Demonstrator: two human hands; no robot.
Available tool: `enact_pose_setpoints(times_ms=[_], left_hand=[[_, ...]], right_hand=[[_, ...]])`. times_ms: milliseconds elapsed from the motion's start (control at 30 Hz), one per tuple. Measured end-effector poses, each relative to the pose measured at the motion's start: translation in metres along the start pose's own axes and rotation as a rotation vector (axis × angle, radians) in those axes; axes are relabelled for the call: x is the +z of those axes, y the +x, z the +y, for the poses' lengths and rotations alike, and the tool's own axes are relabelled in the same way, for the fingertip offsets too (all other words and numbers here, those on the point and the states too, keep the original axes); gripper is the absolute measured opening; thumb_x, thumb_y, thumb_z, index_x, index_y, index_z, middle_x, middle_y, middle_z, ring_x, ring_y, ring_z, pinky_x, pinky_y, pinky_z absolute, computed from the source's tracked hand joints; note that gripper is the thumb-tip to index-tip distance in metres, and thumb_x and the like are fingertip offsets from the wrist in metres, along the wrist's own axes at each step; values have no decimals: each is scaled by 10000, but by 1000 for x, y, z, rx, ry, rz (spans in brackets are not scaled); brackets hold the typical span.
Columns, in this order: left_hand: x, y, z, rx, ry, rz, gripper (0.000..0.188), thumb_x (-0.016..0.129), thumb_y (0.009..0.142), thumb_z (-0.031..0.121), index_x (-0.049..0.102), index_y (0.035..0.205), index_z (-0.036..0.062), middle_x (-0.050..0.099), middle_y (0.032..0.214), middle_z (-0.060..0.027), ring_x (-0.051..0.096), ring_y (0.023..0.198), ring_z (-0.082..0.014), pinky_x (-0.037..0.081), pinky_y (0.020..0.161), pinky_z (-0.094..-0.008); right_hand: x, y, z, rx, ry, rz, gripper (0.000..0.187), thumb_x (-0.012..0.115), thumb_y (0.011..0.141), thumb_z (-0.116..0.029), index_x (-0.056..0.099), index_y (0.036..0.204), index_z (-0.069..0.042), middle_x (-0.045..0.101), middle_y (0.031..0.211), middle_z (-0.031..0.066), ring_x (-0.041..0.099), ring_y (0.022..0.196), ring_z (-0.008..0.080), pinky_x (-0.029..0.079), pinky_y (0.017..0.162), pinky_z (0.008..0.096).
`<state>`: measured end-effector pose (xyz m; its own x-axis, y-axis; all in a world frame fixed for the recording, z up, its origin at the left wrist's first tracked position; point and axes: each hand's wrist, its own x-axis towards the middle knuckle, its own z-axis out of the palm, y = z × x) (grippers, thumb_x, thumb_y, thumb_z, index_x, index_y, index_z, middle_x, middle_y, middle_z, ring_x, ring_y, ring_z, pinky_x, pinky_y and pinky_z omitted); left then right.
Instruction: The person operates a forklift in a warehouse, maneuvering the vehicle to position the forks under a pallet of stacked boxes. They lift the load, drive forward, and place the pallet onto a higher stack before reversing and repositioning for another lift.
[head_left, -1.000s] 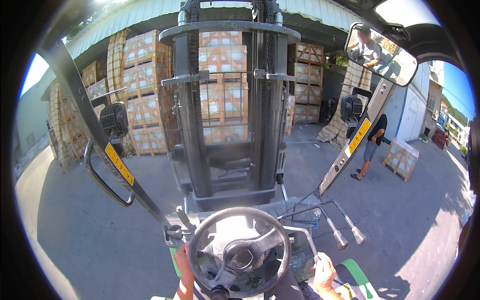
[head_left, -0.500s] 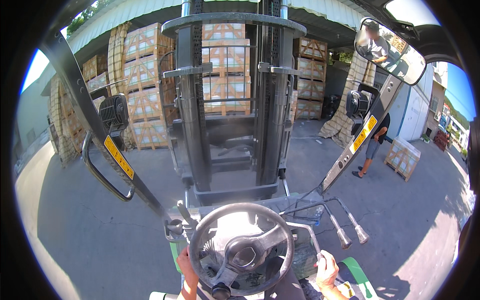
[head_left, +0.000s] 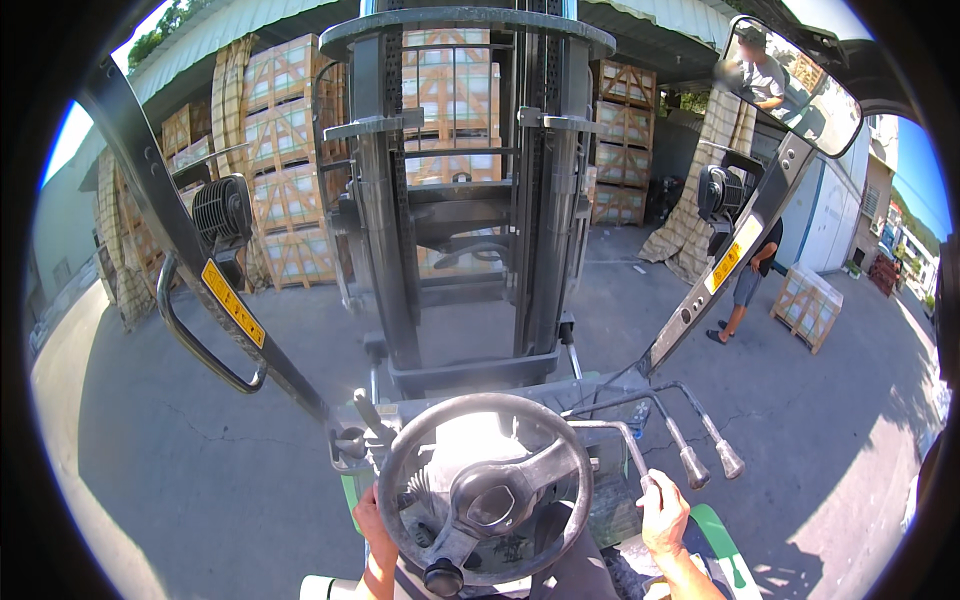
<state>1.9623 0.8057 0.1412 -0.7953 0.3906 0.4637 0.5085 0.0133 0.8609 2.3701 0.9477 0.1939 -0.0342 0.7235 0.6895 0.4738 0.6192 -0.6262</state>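
My left hand [head_left: 373, 522] is closed at the left rim of the black steering wheel [head_left: 487, 403], its fingers partly hidden behind the rim. A round spinner knob [head_left: 443, 577] sits at the wheel's lower left. On the right, my right hand [head_left: 664, 515] is wrapped round the end of the nearest bent control lever [head_left: 630, 443]. Two more levers with grey knobs [head_left: 694, 467] stand just beyond it. Ahead rises the forklift mast [head_left: 535, 230], with the dark fork carriage [head_left: 462, 215] between its uprights.
Stacked wooden crates [head_left: 288, 160] stand beyond the mast under a roof, with more crates [head_left: 622, 140] to the right. A person [head_left: 745, 290] stands on the right near a single low crate [head_left: 806, 308]. A mirror [head_left: 795, 85] hangs at upper right.
The fork carriage has risen along the mast. My right hand has shifted slightly forward with the lever; my left hand stays at the wheel. The whole view has tilted slightly.
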Motion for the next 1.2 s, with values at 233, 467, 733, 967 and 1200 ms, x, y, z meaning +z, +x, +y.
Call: enact_pose_setpoints(times_ms=[233,467,733,967,1200], left_hand=[[-1,1,-1,-65,7,-17,83,622,774,6,665,841,-18,580,636,-66,546,614,-154,447,587,-335],[1,3,-3,-23,70,5,87,599,775,-10,656,839,-18,570,631,-95,534,596,-173,448,584,-343],[1,2,-3,-27,35,6,86,596,767,-6,651,834,-8,553,626,-61,519,604,-140,446,586,-320],[1,1,5,-4,41,6,73,590,793,9,648,835,-4,564,640,-81,539,606,-158,462,602,-320],[3,0,8,17,103,10,85,557,838,-3,641,838,-11,584,663,-126,577,608,-216,488,632,-350]], right_hand=[[1,-2,2,39,-10,0,267,540,1008,-59,673,1215,44,725,915,167,708,639,219,558,636,359],[-1,-19,10,56,-42,-3,273,523,1012,-40,668,1223,56,718,865,148,689,630,215,550,636,357],[-5,-19,17,34,-31,-35,275,546,997,-32,664,1234,46,728,1031,190,724,659,231,588,615,351],[-4,-18,19,55,-35,-19,293,503,1018,-35,666,1247,48,677,736,95,641,629,181,519,636,340],[-4,-16,23,26,-48,3,301,497,1025,-49,669,1255,40,674,721,82,635,612,165,493,584,316]])
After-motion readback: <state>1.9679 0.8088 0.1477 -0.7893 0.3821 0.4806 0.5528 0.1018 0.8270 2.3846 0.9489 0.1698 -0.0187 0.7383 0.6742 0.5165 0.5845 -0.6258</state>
